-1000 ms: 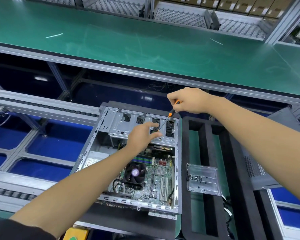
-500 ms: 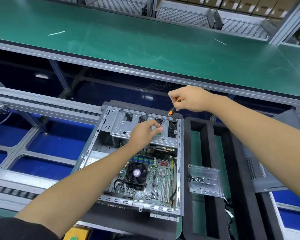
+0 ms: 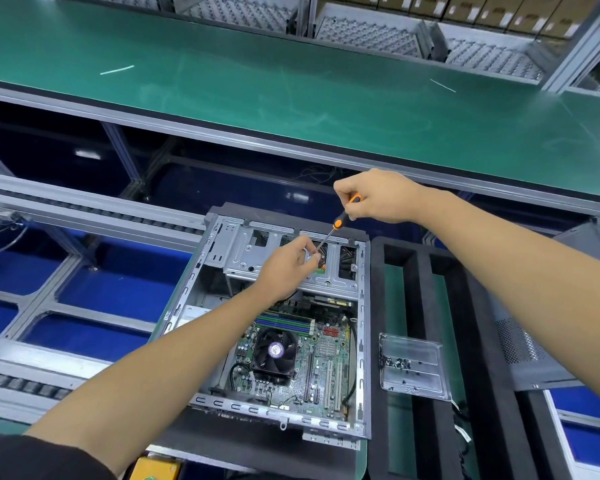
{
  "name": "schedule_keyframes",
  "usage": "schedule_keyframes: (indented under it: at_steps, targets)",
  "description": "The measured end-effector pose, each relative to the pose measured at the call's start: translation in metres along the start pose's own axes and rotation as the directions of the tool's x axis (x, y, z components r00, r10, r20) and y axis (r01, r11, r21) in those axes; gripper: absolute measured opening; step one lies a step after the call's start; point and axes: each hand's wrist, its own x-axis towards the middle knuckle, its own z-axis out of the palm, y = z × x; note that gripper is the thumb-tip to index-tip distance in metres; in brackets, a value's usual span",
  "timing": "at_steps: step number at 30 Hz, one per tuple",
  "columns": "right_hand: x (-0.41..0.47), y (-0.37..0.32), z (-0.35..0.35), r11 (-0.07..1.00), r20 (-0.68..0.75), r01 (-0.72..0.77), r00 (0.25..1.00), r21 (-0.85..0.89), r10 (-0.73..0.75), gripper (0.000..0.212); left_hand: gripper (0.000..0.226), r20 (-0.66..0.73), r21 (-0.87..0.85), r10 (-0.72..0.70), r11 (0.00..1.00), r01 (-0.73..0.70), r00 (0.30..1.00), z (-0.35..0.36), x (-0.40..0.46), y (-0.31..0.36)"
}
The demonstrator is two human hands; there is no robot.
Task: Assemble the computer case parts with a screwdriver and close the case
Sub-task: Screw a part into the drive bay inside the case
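Note:
An open computer case (image 3: 362,341) lies flat in front of me, its motherboard and black fan (image 3: 274,349) exposed. A silver drive bracket (image 3: 243,252) spans the case's far end. My right hand (image 3: 378,197) grips the orange-and-black screwdriver (image 3: 338,223), whose thin shaft slants down-left to the bracket. My left hand (image 3: 288,268) rests on the bracket and pinches the shaft's lower end at the tip; whatever lies under those fingers is hidden.
A clear plastic tray (image 3: 413,367) with small dark screws lies on black foam (image 3: 420,271) right of the case. A grey perforated side panel (image 3: 534,341) lies under my right forearm. A green workbench (image 3: 291,91) runs across the back; roller rails (image 3: 84,209) run at the left.
Both hands stayed at the bracket. My left fingers closed in around the screwdriver's tip, and the view shifted slightly.

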Motion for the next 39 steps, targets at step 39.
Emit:
schedule_keyframes:
  at_steps: [39]
  targets:
    - [0.048, 0.004, 0.021, 0.972, 0.000, 0.119, 0.993, -0.202, -0.122, 0.022, 0.017, 0.331, 0.302, -0.023, 0.950, -0.083, 0.943, -0.034, 0.076, -0.023]
